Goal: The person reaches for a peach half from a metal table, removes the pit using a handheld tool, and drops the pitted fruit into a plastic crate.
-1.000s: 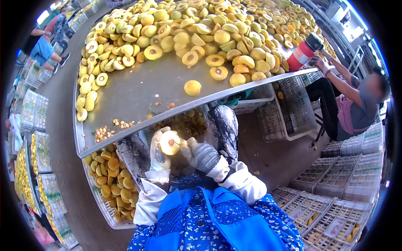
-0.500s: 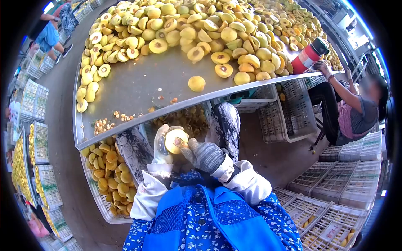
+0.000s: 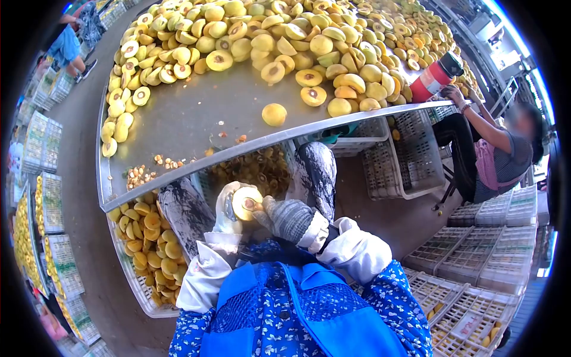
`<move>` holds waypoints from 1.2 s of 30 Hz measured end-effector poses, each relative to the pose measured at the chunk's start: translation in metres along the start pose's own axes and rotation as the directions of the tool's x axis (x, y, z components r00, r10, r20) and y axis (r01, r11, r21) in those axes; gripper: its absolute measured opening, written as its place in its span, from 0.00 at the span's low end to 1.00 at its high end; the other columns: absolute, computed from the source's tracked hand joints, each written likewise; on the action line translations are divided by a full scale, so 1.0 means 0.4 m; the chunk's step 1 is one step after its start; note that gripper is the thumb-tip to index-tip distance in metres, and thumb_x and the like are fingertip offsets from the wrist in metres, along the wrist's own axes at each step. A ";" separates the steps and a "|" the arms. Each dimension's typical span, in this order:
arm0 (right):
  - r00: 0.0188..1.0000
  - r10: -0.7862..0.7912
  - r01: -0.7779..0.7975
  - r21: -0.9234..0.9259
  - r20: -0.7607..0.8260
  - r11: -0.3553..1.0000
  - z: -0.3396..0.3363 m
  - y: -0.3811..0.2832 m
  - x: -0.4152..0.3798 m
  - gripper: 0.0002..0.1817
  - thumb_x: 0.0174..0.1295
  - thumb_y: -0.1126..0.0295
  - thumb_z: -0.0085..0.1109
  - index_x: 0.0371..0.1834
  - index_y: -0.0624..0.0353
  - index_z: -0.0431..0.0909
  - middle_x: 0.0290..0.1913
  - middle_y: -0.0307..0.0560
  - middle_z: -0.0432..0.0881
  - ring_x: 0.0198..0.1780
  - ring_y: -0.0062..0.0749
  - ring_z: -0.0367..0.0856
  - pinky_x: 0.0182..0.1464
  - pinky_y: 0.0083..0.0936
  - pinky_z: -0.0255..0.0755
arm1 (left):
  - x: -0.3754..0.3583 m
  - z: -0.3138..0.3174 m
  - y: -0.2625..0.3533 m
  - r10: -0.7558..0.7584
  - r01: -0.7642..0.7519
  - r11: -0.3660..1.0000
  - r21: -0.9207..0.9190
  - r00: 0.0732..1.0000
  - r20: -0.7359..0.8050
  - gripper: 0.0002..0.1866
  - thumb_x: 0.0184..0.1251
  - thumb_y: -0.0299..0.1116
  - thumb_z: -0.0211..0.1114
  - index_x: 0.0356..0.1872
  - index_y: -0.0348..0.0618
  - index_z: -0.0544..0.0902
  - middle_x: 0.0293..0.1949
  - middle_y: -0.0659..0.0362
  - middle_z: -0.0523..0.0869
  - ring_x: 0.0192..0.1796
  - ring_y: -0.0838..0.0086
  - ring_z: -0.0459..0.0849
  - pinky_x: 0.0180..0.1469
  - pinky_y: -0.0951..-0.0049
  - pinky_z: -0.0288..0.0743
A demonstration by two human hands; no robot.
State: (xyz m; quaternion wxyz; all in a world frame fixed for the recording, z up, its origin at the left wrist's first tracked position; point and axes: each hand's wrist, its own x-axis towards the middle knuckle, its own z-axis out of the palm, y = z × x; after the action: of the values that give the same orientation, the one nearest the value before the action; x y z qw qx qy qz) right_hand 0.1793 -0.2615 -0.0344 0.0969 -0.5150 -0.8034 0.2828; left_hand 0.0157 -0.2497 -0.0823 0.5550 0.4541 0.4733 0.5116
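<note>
Busy packing floor, with a long grey metal table (image 3: 178, 128) heaped with halved yellow peaches (image 3: 285, 35) and white plastic crates (image 3: 493, 250) stacked all around. Down below the table edge, the person's left hand (image 3: 228, 209) in a pale glove cups a cut yellow peach half (image 3: 246, 203), cut face up. The right hand (image 3: 289, 218), in a grey knit glove, is closed tight and pressed against the pit, so I'd say we're mid-pitting. Next bit probably needs a careful twist to pop the stone without tearing flesh. Can't make out any tool, the fist hides it. A crate of pitted halves (image 3: 146, 238) sits low on the left, partly cut off. Another seated person (image 3: 493, 154) is reaching up to the far table edge, by a red cylinder flask (image 3: 433, 77).
</note>
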 end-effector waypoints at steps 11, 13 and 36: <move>0.988 -0.035 0.026 0.066 0.147 0.997 0.004 0.019 0.002 0.24 0.66 0.48 0.44 0.36 0.61 0.70 0.17 0.57 0.76 0.20 0.51 0.78 0.24 0.44 0.70 | 0.010 -0.025 -0.006 -0.323 0.355 0.816 -0.456 0.934 0.150 0.10 0.62 0.32 0.55 0.36 0.35 0.78 0.35 0.50 0.83 0.36 0.66 0.83 0.43 0.70 0.79; 0.990 0.007 -0.021 0.099 0.143 0.995 0.011 0.011 0.008 0.25 0.66 0.46 0.43 0.38 0.62 0.70 0.17 0.59 0.77 0.22 0.53 0.79 0.26 0.46 0.71 | 0.003 -0.012 0.031 -0.362 0.348 0.826 -0.444 0.930 0.055 0.09 0.62 0.32 0.56 0.37 0.36 0.78 0.35 0.50 0.83 0.36 0.66 0.83 0.43 0.71 0.79; 0.975 -0.154 0.154 0.017 0.157 0.988 0.003 0.020 0.018 0.24 0.65 0.47 0.45 0.35 0.61 0.72 0.14 0.54 0.75 0.18 0.48 0.78 0.20 0.39 0.71 | -0.006 -0.080 -0.061 -0.130 0.281 0.836 -0.471 0.936 0.328 0.09 0.59 0.33 0.62 0.37 0.39 0.79 0.35 0.54 0.83 0.37 0.69 0.82 0.42 0.72 0.79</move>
State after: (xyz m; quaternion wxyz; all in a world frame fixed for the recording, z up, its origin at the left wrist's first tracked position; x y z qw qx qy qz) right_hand 0.1818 -0.2529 -0.0407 0.0558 -0.4269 -0.8454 0.3161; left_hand -0.0126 -0.2529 -0.1110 0.7692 0.3053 0.2829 0.4850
